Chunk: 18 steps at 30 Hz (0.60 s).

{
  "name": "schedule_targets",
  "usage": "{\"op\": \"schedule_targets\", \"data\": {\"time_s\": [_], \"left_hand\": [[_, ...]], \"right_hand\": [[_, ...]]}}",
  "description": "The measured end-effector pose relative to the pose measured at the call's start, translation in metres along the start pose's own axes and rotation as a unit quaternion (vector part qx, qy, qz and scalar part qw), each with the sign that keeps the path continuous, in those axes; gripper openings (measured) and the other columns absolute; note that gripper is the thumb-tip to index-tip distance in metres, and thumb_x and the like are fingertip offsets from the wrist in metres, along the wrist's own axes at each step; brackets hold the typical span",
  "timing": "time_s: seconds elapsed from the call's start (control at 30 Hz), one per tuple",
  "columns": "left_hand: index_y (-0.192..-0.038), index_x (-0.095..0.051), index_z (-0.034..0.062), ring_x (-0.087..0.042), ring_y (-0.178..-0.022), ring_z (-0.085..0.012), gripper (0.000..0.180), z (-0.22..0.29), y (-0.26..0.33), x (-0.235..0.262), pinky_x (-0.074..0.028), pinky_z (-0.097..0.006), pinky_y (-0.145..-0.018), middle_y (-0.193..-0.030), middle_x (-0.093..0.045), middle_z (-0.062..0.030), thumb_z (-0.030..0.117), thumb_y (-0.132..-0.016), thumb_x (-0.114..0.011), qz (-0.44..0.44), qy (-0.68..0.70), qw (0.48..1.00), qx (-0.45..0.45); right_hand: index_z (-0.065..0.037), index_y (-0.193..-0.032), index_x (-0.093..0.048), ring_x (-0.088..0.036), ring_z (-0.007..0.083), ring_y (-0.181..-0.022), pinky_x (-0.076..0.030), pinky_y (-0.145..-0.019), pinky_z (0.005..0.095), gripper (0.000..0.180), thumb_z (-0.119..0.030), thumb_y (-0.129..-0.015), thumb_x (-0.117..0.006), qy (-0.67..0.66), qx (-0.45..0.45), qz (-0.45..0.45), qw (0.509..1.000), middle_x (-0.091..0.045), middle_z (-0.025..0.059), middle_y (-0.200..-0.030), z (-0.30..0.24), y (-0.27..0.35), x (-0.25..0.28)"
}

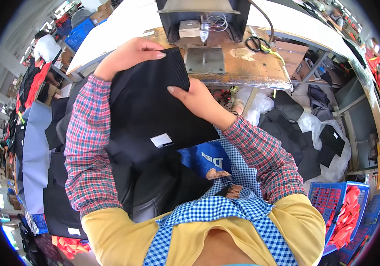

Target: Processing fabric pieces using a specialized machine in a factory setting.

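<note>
A black fabric piece (141,106) with a ribbed strip at its upper corner and a small white label hangs between my hands. At its top edge, my left hand (139,55) pinches the cloth between thumb and fingers. My right hand (199,98) grips the side edge just below the ribbed strip, thumb on top and the fingers hidden behind. The lower part of the cloth drapes over more dark material on my lap. Just beyond the fabric stands a machine (204,57) with a metal plate on a worn wooden tabletop.
Black-handled scissors (257,44) lie on the wooden top (252,73), right of the machine. A blue crate (336,213) of red fabric stands at lower right. Dark pieces and clear plastic bags (258,106) lie on the right. A person (47,48) is at far left.
</note>
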State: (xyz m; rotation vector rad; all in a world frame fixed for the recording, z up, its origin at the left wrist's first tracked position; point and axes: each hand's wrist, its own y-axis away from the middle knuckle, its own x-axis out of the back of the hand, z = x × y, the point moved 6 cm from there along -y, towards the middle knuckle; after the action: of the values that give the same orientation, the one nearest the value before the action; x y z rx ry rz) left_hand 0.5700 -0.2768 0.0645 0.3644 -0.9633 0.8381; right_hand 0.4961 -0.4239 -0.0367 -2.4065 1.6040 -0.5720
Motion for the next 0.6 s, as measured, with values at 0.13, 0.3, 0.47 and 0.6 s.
{"op": "schedule_targets", "data": {"time_s": [0.13, 0.3, 0.47, 0.6], "left_hand": [[-0.108, -0.066, -0.0034, -0.059, -0.087, -0.007, 0.026, -0.021, -0.047, -0.006, -0.048, -0.024, -0.082, -0.093, -0.069, -0.0018, 0.017, -0.092, -0.065, 0.0, 0.013, 1.0, -0.018], [-0.107, -0.069, -0.0006, -0.064, -0.087, -0.0119, 0.029, -0.035, -0.077, -0.004, -0.049, -0.026, -0.082, -0.091, -0.071, -0.0058, 0.023, -0.09, -0.068, 0.041, -0.016, 0.999, -0.02], [-0.106, -0.068, -0.0004, -0.063, -0.086, -0.0109, 0.028, -0.03, -0.088, -0.011, -0.048, -0.025, -0.082, -0.09, -0.07, -0.0045, 0.024, -0.091, -0.067, 0.031, 0.001, 0.999, -0.035], [-0.105, -0.068, -0.0006, -0.062, -0.085, -0.0103, 0.028, -0.024, -0.088, -0.014, -0.048, -0.025, -0.083, -0.089, -0.07, -0.0035, 0.024, -0.09, -0.067, 0.038, 0.0, 0.999, -0.038]], "right_hand": [[0.004, -0.105, -0.064, -0.069, 0.0288, -0.091, -0.051, -0.079, 0.037, 0.028, -0.018, -0.089, -0.062, -0.117, -0.074, 0.052, 0.989, -0.07, 0.0187, -0.094, 0.044, -0.023, 0.012], [0.004, -0.104, -0.064, -0.068, 0.0325, -0.091, -0.051, -0.079, 0.0379, 0.029, -0.019, -0.088, -0.063, -0.08, -0.068, 0.108, 0.989, -0.07, 0.0202, -0.093, 0.062, -0.044, 0.029], [0.003, -0.107, -0.063, -0.067, 0.0334, -0.093, -0.05, -0.081, 0.0379, 0.029, -0.018, -0.088, -0.062, -0.075, -0.068, 0.128, 0.987, -0.069, 0.0207, -0.096, 0.063, -0.042, 0.035], [0.004, -0.113, -0.061, -0.064, 0.0145, -0.089, -0.051, -0.079, 0.0296, 0.026, -0.013, -0.093, -0.06, -0.079, -0.072, 0.115, 0.988, -0.068, 0.0076, -0.1, 0.061, -0.038, 0.037]]}}
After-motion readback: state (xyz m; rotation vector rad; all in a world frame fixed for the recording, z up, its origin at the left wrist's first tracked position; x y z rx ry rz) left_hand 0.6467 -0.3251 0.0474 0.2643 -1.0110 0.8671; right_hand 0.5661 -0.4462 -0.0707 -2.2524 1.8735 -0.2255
